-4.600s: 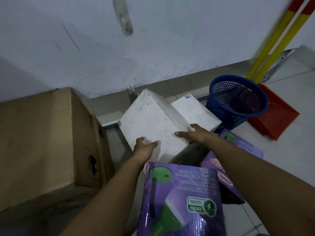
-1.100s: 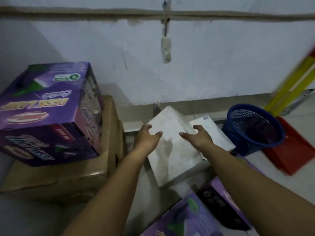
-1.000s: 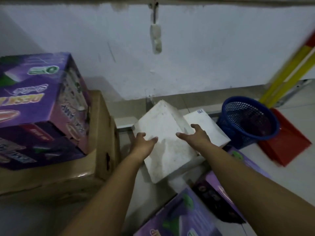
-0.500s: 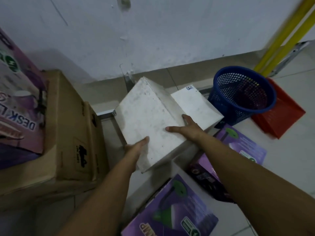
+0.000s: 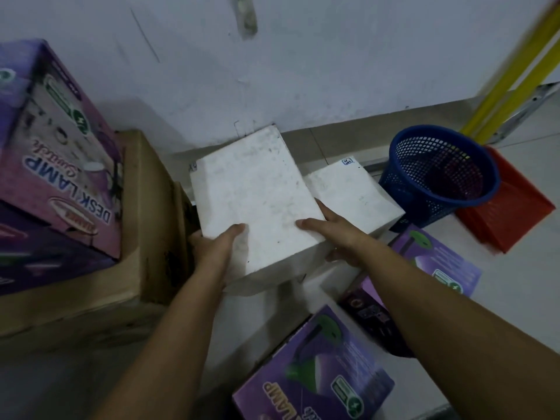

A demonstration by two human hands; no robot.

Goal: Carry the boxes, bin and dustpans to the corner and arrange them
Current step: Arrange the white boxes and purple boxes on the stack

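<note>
We hold the white box (image 5: 257, 201) in both hands now. Half a second ago our left hand (image 5: 212, 248) was only coming under the near left corner; now it wraps that corner, thumb on top and fingers below out of sight. Our right hand (image 5: 330, 234) grasps the near right edge, thumb flat on the top face, much as it did a moment back. The box looks tilted, its near end raised off the floor, while its far end sits near the wall base at 12 o'clock. A second ago both palms merely rested on top, so we judge the lift has begun.

At 9 o'clock the brown carton (image 5: 142, 225) already carries a purple lamp box (image 5: 57, 165), which suggests the stacking corner. The second white box (image 5: 348, 195) lies just beside ours at 2 o'clock, the blue bin (image 5: 439, 174) and red dustpan (image 5: 512, 207) beyond it at 3 o'clock. Two more purple boxes (image 5: 315, 371) wait at 5 o'clock, so much remains.
</note>
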